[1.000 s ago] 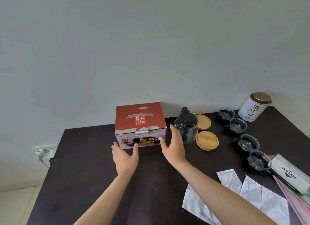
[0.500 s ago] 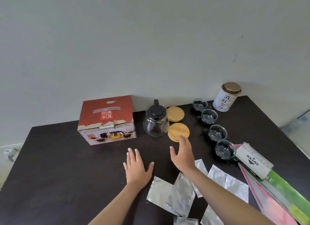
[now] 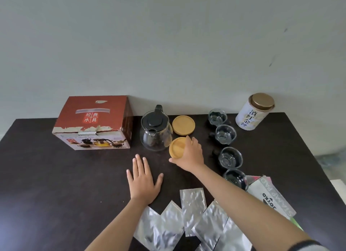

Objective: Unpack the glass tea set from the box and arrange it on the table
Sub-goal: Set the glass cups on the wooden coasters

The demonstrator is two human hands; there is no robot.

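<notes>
We see the box [image 3: 92, 122] closed at the table's [image 3: 46, 176] rear left, long side facing us; our left hand [image 3: 143, 179] lies flat, fingers spread, while our right hand [image 3: 190, 155] grips the near wooden coaster [image 3: 177, 147] beside the glass teapot [image 3: 155, 132], spout toward us

Soft even daylight, wide-angle edge distortion
</notes>
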